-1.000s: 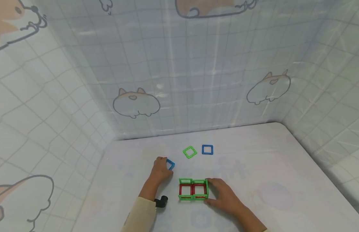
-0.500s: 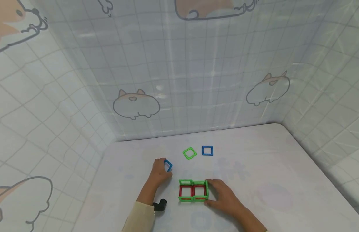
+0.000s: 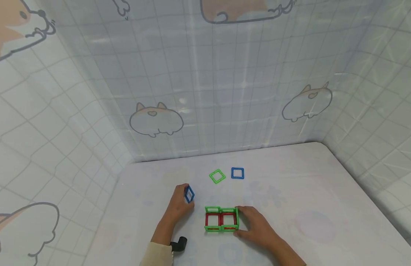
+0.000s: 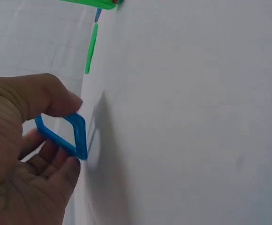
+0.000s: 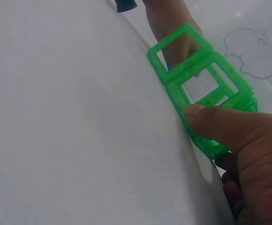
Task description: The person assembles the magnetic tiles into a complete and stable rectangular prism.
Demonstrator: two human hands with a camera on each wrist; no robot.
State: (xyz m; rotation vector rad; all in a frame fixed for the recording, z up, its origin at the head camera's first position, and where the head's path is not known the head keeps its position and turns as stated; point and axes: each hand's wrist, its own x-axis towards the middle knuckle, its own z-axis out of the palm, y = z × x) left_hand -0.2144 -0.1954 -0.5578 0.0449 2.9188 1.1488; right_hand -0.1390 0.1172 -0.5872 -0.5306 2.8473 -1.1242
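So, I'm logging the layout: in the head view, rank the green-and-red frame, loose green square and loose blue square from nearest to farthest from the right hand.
1. Green-and-red frame, touching the right hand, on its left.
2. Loose blue square, farther back, lying flat.
3. Loose green square, back and further left.

Right hand (image 5: 248,154) gripping green square-frame structure (image 5: 199,84) on white table (image 5: 70,131).

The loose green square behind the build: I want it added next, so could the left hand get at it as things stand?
Probably not right away: the left hand already pinches a blue square. The table between it and the green square looks bare, so the path is free once that piece is released.
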